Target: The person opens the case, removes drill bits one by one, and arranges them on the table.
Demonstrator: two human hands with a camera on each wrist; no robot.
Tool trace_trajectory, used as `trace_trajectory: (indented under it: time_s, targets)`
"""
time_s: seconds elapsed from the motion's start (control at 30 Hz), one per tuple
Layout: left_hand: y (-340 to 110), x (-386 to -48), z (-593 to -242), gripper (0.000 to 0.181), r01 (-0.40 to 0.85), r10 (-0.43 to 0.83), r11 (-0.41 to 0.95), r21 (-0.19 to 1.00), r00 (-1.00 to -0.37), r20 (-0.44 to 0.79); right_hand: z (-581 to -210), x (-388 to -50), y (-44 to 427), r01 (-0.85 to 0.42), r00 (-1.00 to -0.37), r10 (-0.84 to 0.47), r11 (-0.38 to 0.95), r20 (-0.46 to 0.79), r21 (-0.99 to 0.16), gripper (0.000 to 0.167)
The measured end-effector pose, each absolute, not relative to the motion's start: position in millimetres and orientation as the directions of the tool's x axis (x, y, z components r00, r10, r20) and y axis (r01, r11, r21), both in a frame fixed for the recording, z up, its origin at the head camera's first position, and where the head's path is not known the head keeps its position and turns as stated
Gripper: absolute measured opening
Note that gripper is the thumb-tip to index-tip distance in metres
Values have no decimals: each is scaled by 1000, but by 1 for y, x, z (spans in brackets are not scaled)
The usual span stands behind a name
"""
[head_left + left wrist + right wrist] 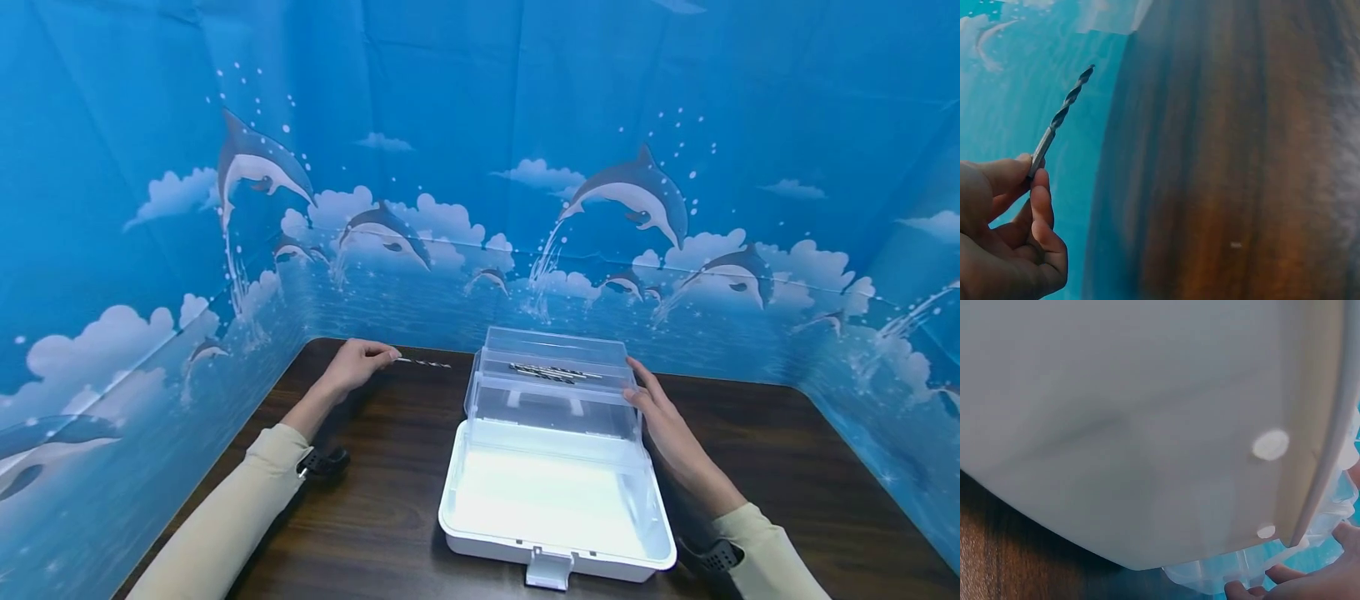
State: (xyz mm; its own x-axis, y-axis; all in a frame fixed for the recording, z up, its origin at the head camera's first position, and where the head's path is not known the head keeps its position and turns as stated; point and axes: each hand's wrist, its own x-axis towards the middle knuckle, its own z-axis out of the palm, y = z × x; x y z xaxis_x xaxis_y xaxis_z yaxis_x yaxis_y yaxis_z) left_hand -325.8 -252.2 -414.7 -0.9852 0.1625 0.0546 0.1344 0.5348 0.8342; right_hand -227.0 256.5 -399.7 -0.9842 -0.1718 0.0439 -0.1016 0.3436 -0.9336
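Note:
My left hand point(358, 364) pinches a twist drill bit point(424, 362) by its shank, above the far left of the table. Close up in the left wrist view, the drill bit point(1066, 109) has a silvery shank and a dark fluted end tilted up. A white toolbox point(551, 500) with a raised clear lid and tray stands open on the table. Several drill bits point(551, 373) lie together in the clear tray point(498, 367). My right hand point(667, 425) grips the right edge of that tray with fingers and thumb. The toolbox's underside point(1147, 456) fills most of the right wrist view.
The dark wooden table point(367, 500) runs beneath everything. A blue dolphin-print curtain point(465, 167) surrounds its back and sides. A white latch point(550, 570) hangs down from the toolbox's front edge. Black bands are on both wrists.

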Motion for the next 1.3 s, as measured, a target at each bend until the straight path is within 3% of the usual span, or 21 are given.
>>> trace_trajectory:
  time_s: [0.47,1.03,1.3]
  targets:
    - [-262,-333,-435,29,47,114,566,823,-993,-21,-399,-228,252,-96,-982,-184,327,36,-940,69]
    - [-255,-349,-433,13,243,242,756,608,-967,86,-402,-229,255,-118,-981,-185,329,58,-937,68]
    - [-247,-350,-432,13,273,278,781,561,-957,78,-404,-228,257,-105,-983,-176,336,47,-936,68]
